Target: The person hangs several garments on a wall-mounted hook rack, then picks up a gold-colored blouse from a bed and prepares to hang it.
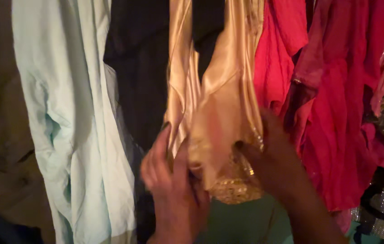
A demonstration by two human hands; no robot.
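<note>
Gold satin garment (219, 104), sequinned hem clamped between left hand (171, 180) grip and right hand (271, 158) grip.

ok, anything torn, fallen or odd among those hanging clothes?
Nothing stands out. The gold satin garment hangs between a black garment and red ones, its beaded hem bunched only because the left hand and right hand grip it. The pale mint garment is creased but whole. Dim light hides fine damage.

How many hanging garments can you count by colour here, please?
Pale mint garment: 1
Black garment: 1
Gold satin garment, held at its beaded hem by the left hand and right hand: 1
Pink-red garments: at least 2, folds overlap
Total: at least 5
</note>
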